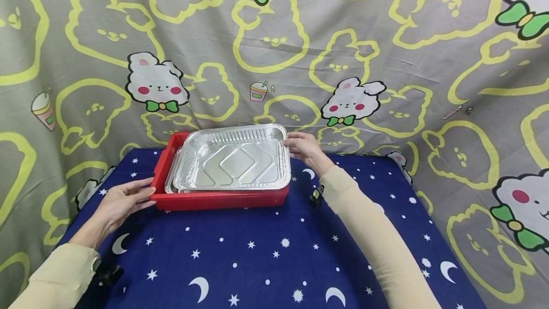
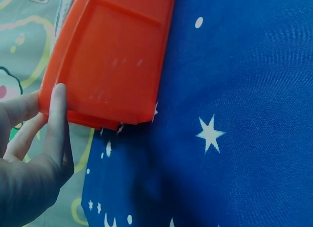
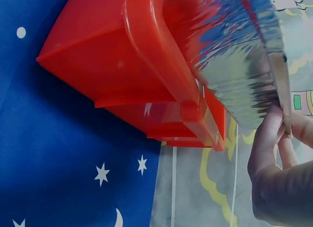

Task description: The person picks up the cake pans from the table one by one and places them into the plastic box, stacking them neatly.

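Observation:
A rectangular aluminium foil tray (image 1: 231,161) with a diamond pattern in its base lies tilted over a red plastic bin (image 1: 223,200). Its right end is raised above the bin's rim. My right hand (image 1: 305,149) pinches the tray's right edge between thumb and fingers; in the right wrist view the crimped foil wall (image 3: 239,85) stands clear of the bin's end. Under the tray, another foil tray (image 1: 170,182) shows its left rim inside the bin. At the bin's near left corner, my left hand (image 1: 124,200) holds the rim with thumb and fingertips.
The table wears a dark blue cloth (image 1: 257,256) with white moons and stars. Right behind the bin hangs a grey curtain (image 1: 206,42) with cartoon rabbits and yellow outlines, which also runs along both sides. Dark wrist devices (image 1: 316,195) sit on both cuffs.

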{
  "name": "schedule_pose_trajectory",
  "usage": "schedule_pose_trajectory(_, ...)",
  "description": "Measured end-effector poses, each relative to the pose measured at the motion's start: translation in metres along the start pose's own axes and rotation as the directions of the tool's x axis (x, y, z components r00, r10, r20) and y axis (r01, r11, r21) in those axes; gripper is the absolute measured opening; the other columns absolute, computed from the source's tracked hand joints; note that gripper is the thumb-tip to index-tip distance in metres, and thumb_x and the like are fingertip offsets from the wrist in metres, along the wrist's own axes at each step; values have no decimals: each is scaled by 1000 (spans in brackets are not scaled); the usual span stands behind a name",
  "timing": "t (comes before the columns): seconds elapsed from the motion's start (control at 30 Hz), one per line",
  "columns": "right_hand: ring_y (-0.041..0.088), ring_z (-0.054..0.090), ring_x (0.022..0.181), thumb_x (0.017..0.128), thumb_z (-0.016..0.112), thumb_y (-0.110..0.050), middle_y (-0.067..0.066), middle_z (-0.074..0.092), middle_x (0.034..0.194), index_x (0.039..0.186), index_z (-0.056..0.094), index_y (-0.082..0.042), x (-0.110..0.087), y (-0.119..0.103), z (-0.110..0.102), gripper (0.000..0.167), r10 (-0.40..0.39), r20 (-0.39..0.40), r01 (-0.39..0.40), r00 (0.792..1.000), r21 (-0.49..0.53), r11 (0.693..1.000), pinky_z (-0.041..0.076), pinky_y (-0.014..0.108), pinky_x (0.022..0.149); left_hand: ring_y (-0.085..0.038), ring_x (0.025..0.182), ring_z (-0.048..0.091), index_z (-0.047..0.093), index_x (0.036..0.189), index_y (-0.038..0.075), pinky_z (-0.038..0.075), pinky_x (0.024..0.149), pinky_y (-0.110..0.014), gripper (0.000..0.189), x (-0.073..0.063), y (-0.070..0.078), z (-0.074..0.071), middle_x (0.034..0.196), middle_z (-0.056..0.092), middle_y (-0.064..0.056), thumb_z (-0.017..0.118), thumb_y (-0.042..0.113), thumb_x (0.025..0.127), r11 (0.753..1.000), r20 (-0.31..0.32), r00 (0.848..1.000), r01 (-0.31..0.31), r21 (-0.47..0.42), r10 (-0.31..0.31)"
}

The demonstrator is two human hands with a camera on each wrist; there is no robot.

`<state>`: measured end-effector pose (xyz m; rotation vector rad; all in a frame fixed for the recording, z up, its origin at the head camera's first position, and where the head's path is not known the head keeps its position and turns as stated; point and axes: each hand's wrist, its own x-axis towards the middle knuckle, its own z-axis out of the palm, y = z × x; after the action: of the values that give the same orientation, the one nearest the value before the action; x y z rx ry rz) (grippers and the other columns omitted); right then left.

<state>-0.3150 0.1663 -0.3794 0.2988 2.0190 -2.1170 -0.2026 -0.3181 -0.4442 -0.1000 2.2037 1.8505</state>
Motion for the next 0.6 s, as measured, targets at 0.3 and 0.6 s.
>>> schedule_pose_trajectory(0.3,10,74,72,95,70,2,0,76,86,141,63,1,7,7,8,46,0,-13,-1,1000,-23,1000,61,23,62,1,94,73,24,162,-10,66,94,-33,82,-1,3,1,115,59,15,72,18,101,1000,8,1000,10,-7,-10)
schedule_pose_trajectory(0.6,10,73,70,95,71,1,2,76,86,139,64,0,9,11,17,45,11,-22,-11,1000,-9,1000,61,23,62,2,95,73,25,163,-8,66,94,-32,81,1,0,0,146,51,-20,71,20,102,999,-4,1000,19,33,-18)
